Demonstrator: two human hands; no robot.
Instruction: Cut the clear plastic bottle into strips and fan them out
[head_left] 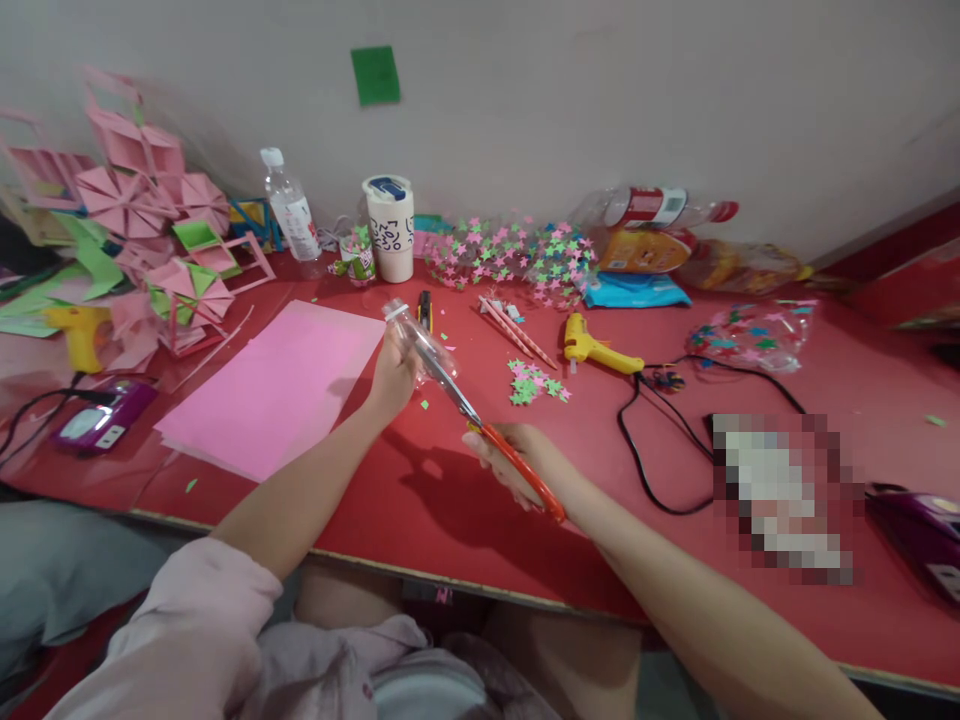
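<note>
My left hand (396, 372) is closed around a clear plastic bottle piece (442, 362), whose neck points up and away to the left. In my right hand (517, 462) is a pair of scissors (517, 466) with red-orange handles. The long metal blades reach up and left to the bottle piece; whether they are cutting into it I cannot tell. Behind the bottle piece lies a black-and-yellow utility knife (425, 310). Small green and pink paper stars (534, 382) lie in a pile to the right of the blades.
Pink paper sheets (277, 385) lie left on the red table (450, 540). A yellow glue gun (600, 348) with a looping black cord sits right. Along the wall stand a water bottle (294, 212), a white tumbler (390, 230) and star-filled plastic (510, 255). Pink paper models (142, 210) crowd the far left.
</note>
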